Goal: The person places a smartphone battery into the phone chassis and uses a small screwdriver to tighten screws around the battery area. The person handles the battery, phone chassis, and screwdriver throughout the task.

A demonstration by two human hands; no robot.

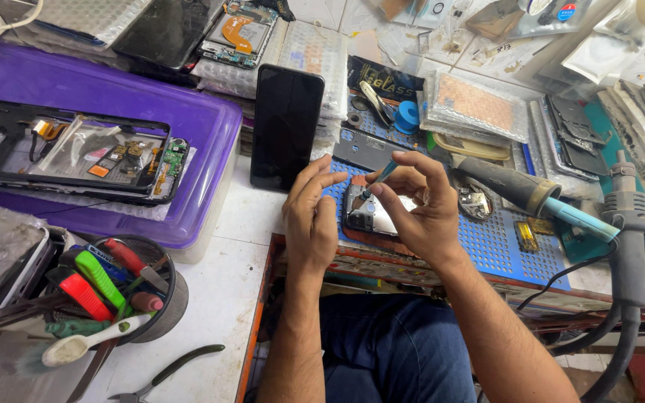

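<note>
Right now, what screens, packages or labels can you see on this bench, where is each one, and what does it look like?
Dark phone screen: upright, leaning on bubble-wrap packets, black rectangle.
Second dark screen: top left, flat, black.
Black package: behind the blue mat, flat, pale lettering.
Bubble-wrap packet: upper right, clear with orange sheet inside.
Round label: top right, blue and red.

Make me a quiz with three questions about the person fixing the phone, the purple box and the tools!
1. Where does the opened phone lie?
A. on the blue perforated mat
B. inside the tool cup
C. on the purple box

2. What colour is the big box lid at the left?
A. green
B. purple
C. orange

3. What is the right hand doing?
A. resting flat
B. holding pliers
C. pinching a thin blue-handled tool onto the phone

Answers: 1 A, the mat shows all around the phone. 2 B, the lid is plainly purple. 3 C, the fingers grip the tool while the left hand steadies the phone.
</note>
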